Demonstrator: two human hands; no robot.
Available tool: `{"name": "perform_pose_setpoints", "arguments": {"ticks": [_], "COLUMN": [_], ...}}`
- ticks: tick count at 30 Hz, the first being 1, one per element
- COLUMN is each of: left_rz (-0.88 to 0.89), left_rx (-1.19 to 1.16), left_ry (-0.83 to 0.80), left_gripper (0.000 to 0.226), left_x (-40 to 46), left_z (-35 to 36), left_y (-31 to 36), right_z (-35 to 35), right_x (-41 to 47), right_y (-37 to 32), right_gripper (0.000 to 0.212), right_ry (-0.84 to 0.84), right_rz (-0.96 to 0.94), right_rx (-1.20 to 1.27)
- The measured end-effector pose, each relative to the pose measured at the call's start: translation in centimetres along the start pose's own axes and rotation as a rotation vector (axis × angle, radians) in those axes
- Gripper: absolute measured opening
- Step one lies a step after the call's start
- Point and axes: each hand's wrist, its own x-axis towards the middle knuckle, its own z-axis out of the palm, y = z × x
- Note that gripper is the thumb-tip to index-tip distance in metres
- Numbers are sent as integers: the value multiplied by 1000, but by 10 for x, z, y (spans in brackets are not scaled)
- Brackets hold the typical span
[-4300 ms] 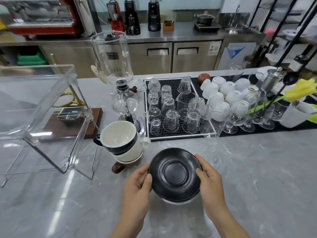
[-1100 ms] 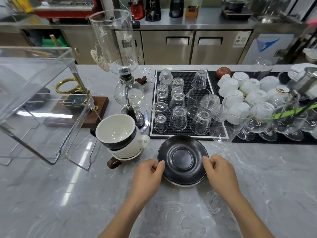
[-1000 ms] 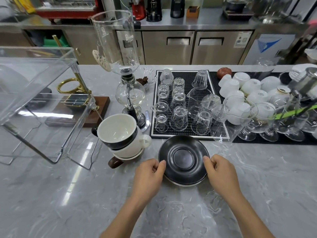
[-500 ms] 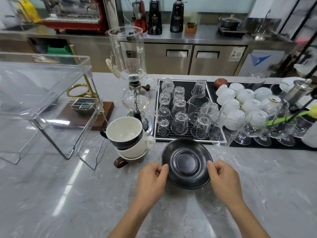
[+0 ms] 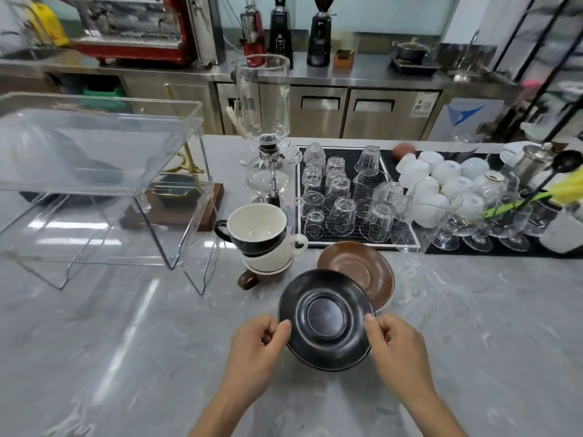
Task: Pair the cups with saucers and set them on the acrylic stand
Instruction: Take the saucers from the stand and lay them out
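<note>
I hold a black saucer [image 5: 326, 320] lifted above the counter, tilted toward me. My left hand [image 5: 257, 345] pinches its left rim and my right hand [image 5: 397, 346] pinches its right rim. Just behind it a brown saucer [image 5: 362, 269] lies on the counter, partly hidden by the black one. To the left stands a stack of three cups: a black cup [image 5: 254, 234] on top, a cream cup [image 5: 274, 255] under it, a brown cup [image 5: 249, 279] at the bottom. The clear acrylic stand [image 5: 104, 146] stands at the left.
A glass siphon brewer [image 5: 268, 152] stands behind the cup stack. A black mat [image 5: 344, 156] with several upturned glasses lies beyond the saucers. White cups [image 5: 441, 181] and stemmed glasses [image 5: 473, 228] fill the right. A wooden base with brass parts [image 5: 186, 200] sits behind the stand.
Both hands have lifted the black saucer off the pile and drawn it toward me, uncovering the brown saucer beneath. My view has tilted upward.
</note>
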Motion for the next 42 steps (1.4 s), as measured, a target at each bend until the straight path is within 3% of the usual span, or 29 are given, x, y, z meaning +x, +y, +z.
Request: {"name": "perform_pose_setpoints", "arguments": {"ticks": [21, 42], "left_rz": [-83, -17], "left_rx": [76, 297], "left_ry": [-52, -165], "left_gripper": [44, 45], "left_x": [-44, -38], "left_z": [-116, -133], "left_y": [-69, -85], "right_z": [83, 99], "right_x": [-85, -99], "right_y": [-63, -65], "right_gripper": [49, 45], "right_ry": [-126, -153], "right_rz": [64, 70], "right_rx": [-92, -265]}}
